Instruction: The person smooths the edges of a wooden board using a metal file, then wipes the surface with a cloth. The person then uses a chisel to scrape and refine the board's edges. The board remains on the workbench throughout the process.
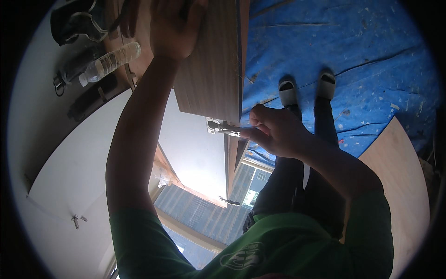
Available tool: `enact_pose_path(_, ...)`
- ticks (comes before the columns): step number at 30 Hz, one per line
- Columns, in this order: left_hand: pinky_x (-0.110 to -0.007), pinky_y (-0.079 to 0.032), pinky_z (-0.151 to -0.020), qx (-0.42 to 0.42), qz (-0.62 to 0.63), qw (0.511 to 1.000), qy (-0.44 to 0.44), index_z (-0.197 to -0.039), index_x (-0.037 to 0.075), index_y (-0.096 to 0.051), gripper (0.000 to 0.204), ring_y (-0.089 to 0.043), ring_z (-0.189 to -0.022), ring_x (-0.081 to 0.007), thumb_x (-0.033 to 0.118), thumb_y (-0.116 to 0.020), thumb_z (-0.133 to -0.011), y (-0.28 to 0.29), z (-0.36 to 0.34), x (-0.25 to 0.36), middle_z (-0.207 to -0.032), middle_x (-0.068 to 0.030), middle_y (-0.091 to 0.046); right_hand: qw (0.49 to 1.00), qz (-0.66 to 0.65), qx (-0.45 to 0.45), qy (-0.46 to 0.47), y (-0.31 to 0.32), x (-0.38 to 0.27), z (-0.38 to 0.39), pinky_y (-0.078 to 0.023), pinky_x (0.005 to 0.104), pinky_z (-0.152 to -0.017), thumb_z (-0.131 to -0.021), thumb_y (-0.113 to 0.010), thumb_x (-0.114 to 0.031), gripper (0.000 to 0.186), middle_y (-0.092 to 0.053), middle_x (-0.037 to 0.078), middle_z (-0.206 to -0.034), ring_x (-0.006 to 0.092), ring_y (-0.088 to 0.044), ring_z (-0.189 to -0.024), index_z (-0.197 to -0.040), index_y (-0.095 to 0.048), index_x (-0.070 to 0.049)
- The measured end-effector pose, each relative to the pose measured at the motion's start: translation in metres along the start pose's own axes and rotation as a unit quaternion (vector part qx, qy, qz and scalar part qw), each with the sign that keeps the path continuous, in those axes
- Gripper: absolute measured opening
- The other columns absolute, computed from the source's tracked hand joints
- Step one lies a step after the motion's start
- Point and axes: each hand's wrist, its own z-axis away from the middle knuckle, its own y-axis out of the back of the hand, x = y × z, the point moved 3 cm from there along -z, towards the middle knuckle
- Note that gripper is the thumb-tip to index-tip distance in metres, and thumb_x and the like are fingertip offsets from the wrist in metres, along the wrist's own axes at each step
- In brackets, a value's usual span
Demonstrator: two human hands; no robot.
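My left hand reaches far forward and rests on the brown wood-grain panel, thumb apart; the upper frame edge cuts off its fingertips. Close to the panel's near end is a metal cabinet hinge, fixed on a white panel. My right hand is at this hinge with its fingers closed in a pinch. Between them is a thin, pale piece that reaches over the hinge; whether it is the hinge's arm or a separate tool I cannot tell.
A clear plastic bottle lies at the far left beside a dark mask-like item. Blue sheeting covers the floor, with grey slippers on it. A curved plywood board is at right. Another hinge sits lower down.
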Motion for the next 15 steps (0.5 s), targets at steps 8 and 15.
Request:
enact_pose_path(8, -0.054, -0.027, -0.123, -0.009, 0.015, 1.000, 0.005, -0.150, -0.004, -0.050, 0.074, -0.036, -0.147, -0.0527, 0.054, -0.049, -0.103, 0.007, -0.003, 0.006, -0.157, -0.0356, -0.039, 0.977, 0.095, 0.090, 0.171, 0.031, 0.004, -0.012, -0.053, 0.0373, -0.057, -0.102, -0.069, -0.028, 0.026, -0.062, 0.009, -0.075, 0.0236, -0.067, -0.064, -0.092, -0.059, -0.006)
enact_pose_path(15, -0.054, -0.031, -0.122, 0.011, 0.030, 0.999, -0.029, -0.153, 0.006, -0.050, 0.067, -0.035, -0.149, -0.0500, 0.051, -0.052, -0.103, 0.000, -0.003, -0.004, -0.159, -0.0294, -0.041, 0.957, 0.194, -0.029, 0.213, 0.017, 0.018, -0.026, -0.056, 0.0388, -0.058, -0.096, -0.073, -0.044, 0.038, -0.067, 0.007, -0.073, 0.0222, -0.070, -0.065, -0.089, -0.063, -0.008)
